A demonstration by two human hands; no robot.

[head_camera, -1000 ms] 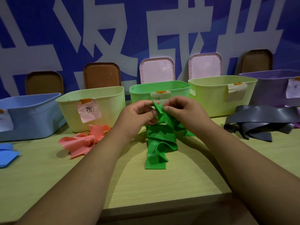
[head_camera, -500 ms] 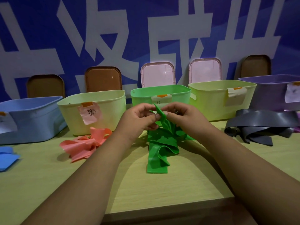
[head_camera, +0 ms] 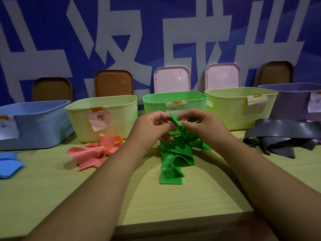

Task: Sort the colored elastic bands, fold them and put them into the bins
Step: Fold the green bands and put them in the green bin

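Both my hands, left [head_camera: 152, 126] and right [head_camera: 199, 125], pinch the green band's [head_camera: 177, 152] top end (rest trailing toward me), green bin [head_camera: 156, 103] directly behind.

I've got a light wood table [head_camera: 52, 197] and a blue wall [head_camera: 52, 14] behind it with big white characters [head_camera: 121, 40]. Five lids lean upright on the wall: brown [head_camera: 52, 89], brown [head_camera: 113, 83], pink [head_camera: 172, 80], pink [head_camera: 222, 76], brown [head_camera: 278, 72].

bands [head_camera: 175, 153] on table [head_camera: 52, 192], bins [head_camera: 175, 95] behind, lids [head_camera: 172, 79] rearmost
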